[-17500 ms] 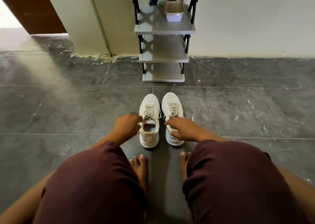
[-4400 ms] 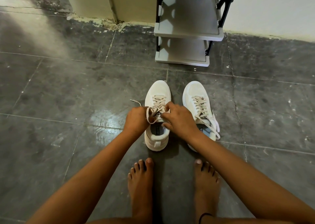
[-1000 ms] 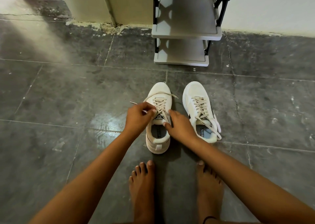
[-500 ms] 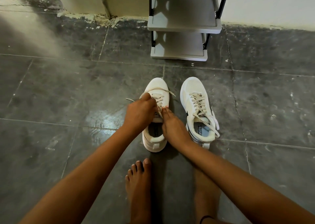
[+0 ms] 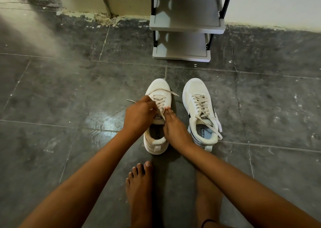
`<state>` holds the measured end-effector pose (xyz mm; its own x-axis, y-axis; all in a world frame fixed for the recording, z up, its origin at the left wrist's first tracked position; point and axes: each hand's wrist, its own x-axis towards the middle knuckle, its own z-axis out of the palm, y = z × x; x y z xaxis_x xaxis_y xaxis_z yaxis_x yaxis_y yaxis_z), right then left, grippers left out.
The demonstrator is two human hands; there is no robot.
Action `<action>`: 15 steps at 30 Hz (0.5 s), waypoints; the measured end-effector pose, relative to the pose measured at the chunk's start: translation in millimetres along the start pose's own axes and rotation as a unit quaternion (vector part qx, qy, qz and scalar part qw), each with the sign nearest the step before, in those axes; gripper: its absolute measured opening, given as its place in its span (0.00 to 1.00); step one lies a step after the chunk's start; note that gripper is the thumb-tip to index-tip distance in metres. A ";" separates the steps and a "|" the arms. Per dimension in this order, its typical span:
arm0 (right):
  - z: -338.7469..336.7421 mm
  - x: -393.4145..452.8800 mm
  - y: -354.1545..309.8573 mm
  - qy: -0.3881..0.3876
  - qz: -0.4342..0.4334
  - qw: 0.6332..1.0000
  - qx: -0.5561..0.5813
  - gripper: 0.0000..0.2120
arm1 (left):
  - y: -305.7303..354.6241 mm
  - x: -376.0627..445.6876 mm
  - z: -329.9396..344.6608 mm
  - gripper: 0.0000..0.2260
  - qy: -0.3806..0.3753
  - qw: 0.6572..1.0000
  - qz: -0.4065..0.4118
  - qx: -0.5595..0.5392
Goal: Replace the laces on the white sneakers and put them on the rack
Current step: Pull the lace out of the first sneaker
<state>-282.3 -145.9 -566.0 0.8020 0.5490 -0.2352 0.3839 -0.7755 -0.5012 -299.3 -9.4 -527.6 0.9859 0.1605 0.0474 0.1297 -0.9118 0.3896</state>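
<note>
Both hands down on the left sneaker point(image 5: 157, 116), toe aimed at the shoe rack point(image 5: 184, 42). Left hand point(image 5: 139, 115) curled over the beige lace point(image 5: 160, 104), apparently pinching it, exact grip hidden. Right hand point(image 5: 173, 126) bracing the tongue, fingers point(image 5: 169, 111) nearly straight. Lace running along the shoe's long axis, away from both hands. Right sneaker point(image 5: 199, 111) alongside, still laced.

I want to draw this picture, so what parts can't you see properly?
Head view only:
- Left hand fingertips: curled under over the laces, so its grip is unclear.
- Left sneaker tongue label: half hidden by both hands.
- Right hand palm: turned away.
- Rack top: cut off by the upper edge.
- Right foot: toes hidden behind the right forearm.
</note>
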 end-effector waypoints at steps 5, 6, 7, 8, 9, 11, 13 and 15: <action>0.8 2.6 -0.3 -0.006 -0.004 1.000 -0.005 0.28 | 8.3 8.5 -5.6 0.06 0.053 0.996 -0.026 -0.065; 0.6 2.2 0.3 -0.007 -0.002 1.000 -0.004 0.28 | 6.3 8.3 -5.6 0.08 0.028 0.998 -0.027 -0.057; 0.7 1.2 0.6 -0.008 0.001 1.000 -0.002 0.28 | 3.1 6.9 -5.9 0.10 -0.005 0.999 -0.028 -0.041; 0.5 0.4 0.8 -0.007 0.003 1.000 0.000 0.28 | 0.1 5.3 -5.6 0.11 -0.038 0.999 -0.026 -0.019; 0.8 0.3 0.9 -0.005 0.003 1.000 0.002 0.28 | -2.4 3.5 -4.6 0.12 -0.064 0.998 -0.020 0.007; 1.0 0.5 0.9 -0.003 0.001 1.000 0.000 0.28 | -3.0 0.7 -2.0 0.09 -0.075 0.996 -0.004 0.042; 0.9 1.6 0.5 -0.002 -0.002 1.000 -0.006 0.28 | -0.7 1.6 -2.0 0.09 -0.044 0.998 0.005 0.041; 0.9 2.1 0.9 -0.007 0.000 1.000 -0.013 0.28 | 1.2 4.3 -5.6 0.07 0.008 1.000 -0.002 -0.030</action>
<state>-280.8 -145.1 -567.6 0.7956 0.5531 -0.2474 0.3951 -0.7832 -0.4801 -295.6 -7.7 -521.7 0.9836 0.1701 0.0596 0.1263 -0.8867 0.4448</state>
